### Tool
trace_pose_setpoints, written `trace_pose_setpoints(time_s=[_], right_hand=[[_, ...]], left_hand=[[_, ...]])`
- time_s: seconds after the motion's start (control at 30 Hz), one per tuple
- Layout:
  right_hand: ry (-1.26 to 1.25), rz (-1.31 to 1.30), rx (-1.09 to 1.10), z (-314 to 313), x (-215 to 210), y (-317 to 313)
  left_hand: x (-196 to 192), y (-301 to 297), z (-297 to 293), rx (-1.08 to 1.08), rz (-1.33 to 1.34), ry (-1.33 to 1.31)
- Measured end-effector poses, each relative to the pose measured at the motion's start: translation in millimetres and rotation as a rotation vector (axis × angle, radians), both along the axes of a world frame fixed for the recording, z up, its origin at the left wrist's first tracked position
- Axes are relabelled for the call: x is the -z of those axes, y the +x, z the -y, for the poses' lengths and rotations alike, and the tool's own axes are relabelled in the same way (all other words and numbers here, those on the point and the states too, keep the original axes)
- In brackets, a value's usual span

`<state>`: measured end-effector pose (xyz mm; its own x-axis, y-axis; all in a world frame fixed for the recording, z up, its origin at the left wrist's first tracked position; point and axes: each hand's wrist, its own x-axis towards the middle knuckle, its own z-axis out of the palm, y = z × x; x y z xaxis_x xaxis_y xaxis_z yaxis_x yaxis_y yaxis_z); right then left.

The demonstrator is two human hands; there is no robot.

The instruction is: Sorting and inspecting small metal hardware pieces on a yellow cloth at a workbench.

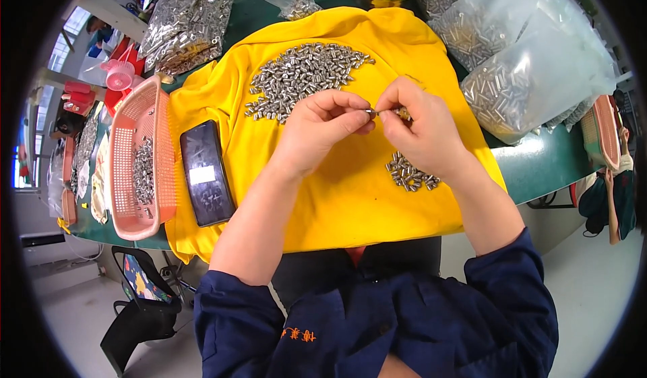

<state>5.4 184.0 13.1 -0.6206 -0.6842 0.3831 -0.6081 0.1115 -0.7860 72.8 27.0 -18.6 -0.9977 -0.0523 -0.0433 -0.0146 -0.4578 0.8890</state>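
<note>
Above the yellow cloth (337,206) my two hands meet at the fingertips. My left hand (327,125) is closed, pinching a small metal cylinder (370,111) between thumb and finger. Facing it, my right hand (418,122) is also closed, round a small piece with a brass-coloured part (403,113) showing between the fingers; its kind is mostly hidden. Beyond my left hand spreads a large pile of short metal cylinders (303,74). A smaller pile of similar cylinders (410,172) lies below my right hand.
Left of the piles are a black phone (206,173) and a pink plastic basket (120,169) with metal pieces inside. Clear bags of metal parts (185,24) stand at the back left, more bags (502,95) on the right. A metal bowl (381,2) sits at the back.
</note>
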Motion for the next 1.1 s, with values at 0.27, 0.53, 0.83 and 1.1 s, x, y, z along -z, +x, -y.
trace_pose_setpoints(time_s=[0.27,0.53,0.83,1.1], right_hand=[[0.1,-0.002,0.049,2,0,4],[-0.055,0.215,0.042,6,10,-2],[0.015,0.009,0.068,4,3,2],[-0.038,0.023,0.077,3,4,-1]], left_hand=[[-5,0,-3,-0.08,-0.031,-0.246],[0,-4,-8,-0.135,-0.086,-0.203],[-3,-1,-2,-0.082,-0.054,-0.187],[-5,-2,3,-0.114,-0.02,-0.178]])
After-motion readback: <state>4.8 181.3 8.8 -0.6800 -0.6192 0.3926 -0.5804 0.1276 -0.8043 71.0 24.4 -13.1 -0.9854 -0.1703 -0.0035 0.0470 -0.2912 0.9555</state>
